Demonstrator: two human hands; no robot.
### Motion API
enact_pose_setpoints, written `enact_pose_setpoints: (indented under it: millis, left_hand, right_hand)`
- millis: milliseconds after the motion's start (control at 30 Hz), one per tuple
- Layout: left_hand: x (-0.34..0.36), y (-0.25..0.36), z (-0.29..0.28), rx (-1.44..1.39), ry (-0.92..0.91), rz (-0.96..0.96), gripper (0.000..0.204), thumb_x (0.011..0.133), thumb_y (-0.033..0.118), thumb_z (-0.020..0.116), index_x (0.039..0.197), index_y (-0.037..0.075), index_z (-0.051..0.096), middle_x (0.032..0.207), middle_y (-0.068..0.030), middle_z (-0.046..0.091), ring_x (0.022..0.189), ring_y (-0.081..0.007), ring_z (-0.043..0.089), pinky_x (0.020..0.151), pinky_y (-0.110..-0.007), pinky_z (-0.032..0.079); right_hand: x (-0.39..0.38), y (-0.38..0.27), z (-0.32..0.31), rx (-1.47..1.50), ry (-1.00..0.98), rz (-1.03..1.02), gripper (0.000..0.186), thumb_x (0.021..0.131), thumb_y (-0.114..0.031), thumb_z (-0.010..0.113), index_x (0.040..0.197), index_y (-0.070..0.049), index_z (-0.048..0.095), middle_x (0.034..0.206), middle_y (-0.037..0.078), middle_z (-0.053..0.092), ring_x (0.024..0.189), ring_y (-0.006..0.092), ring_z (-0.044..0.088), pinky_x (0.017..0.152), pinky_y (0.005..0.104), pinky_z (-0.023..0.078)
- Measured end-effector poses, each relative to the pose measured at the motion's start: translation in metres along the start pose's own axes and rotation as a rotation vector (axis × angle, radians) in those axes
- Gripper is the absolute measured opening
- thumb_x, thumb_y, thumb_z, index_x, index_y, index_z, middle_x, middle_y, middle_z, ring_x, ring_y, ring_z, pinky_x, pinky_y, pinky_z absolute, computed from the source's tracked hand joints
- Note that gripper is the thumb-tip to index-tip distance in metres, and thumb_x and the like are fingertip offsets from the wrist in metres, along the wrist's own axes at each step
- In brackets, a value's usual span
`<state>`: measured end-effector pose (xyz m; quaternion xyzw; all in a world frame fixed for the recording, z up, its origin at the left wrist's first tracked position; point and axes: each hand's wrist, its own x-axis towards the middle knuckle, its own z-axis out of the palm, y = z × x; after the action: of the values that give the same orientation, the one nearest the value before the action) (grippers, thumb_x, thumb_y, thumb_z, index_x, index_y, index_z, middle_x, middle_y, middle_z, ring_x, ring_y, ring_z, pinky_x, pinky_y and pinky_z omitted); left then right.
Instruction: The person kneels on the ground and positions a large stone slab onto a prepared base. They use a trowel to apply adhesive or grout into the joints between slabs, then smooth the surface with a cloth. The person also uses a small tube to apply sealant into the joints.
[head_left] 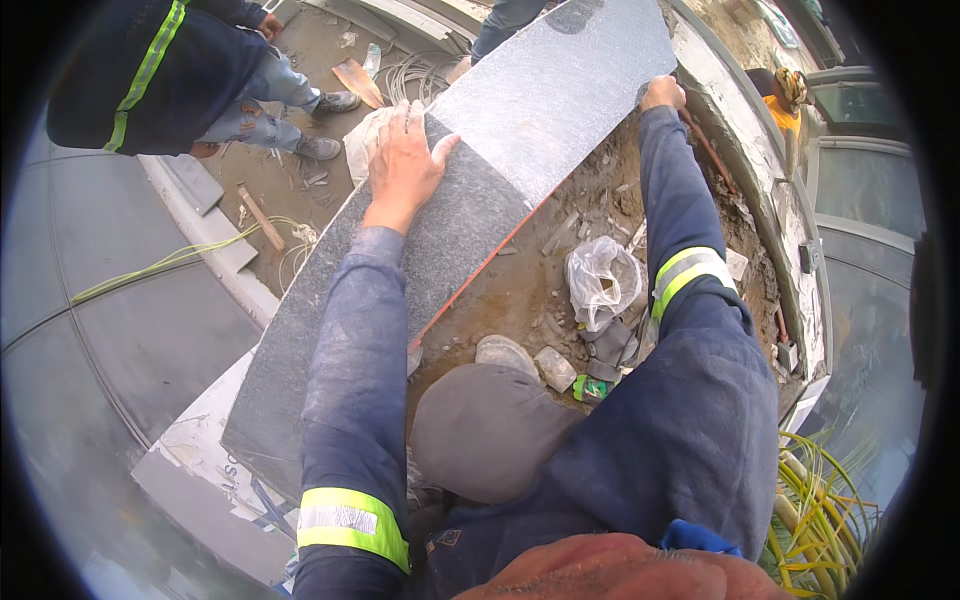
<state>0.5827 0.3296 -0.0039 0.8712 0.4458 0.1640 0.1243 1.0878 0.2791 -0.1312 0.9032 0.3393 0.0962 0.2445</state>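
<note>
Rubble-strewn ground (540, 265) surrounds the long stone slab (470, 190), which slants across the site in front of the worker, dark and speckled at its near end and paler with glare towards its far end. From where I stand, the worker's left hand (403, 165) lies at the slab's left edge, thumb spread well away from the fingers. The right hand (662, 93) is curled at the slab's right edge near the far end, its fingers clamped on the stone.

Plenty crowds the footing. Just right of the slab sit a crumpled plastic bag (603, 280) and a green packet (590, 388), among broken bits; farther right runs a rough pale ledge (785, 230). Left of the slab lie coiled cable (412, 78), a wooden strip (261, 217) and a yellow-green cord (180, 262). A co-worker in a dark striped jacket (150, 70) stands left of the slab; another's leg (505, 25) shows beside its far end. Well to its right is someone in orange (784, 115).
</note>
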Motion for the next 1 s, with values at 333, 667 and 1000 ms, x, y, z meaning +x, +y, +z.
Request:
enact_pose_setpoints:
  millis: [333,667,1000]
  left_hand:
    - [0.013,0.000,0.033,-0.112,0.047,-0.071,0.064,0.092,0.043,0.073,0.135,-0.003,0.060,0.127,-0.0200,0.062,0.122,-0.0384,0.058,0.105,-0.049,0.045]
    - [0.014,-0.003,0.038,-0.048,0.140,0.040,0.063,0.093,0.044,0.072,0.133,-0.002,0.061,0.125,-0.0195,0.063,0.117,-0.0373,0.058,0.100,-0.048,0.046]
    - [0.013,-0.006,0.040,-0.074,0.131,0.046,0.058,0.091,0.045,0.073,0.123,-0.004,0.064,0.122,-0.0202,0.064,0.117,-0.0400,0.058,0.099,-0.048,0.046]
  right_hand:
    - [0.013,0.006,0.019,0.623,0.156,0.098,0.016,0.089,-0.022,0.067,0.097,-0.018,0.081,0.106,0.004,0.077,0.099,0.0213,0.074,0.081,0.0344,0.058]
    - [0.009,0.007,0.027,0.699,0.219,0.104,0.015,0.084,-0.023,0.070,0.090,-0.016,0.081,0.101,0.005,0.076,0.094,0.0223,0.074,0.081,0.0361,0.056]
    - [0.088,-0.003,0.167,1.408,0.588,0.045,0.014,0.080,-0.023,0.073,0.085,-0.013,0.081,0.096,0.007,0.076,0.090,0.0235,0.074,0.080,0.0381,0.055]
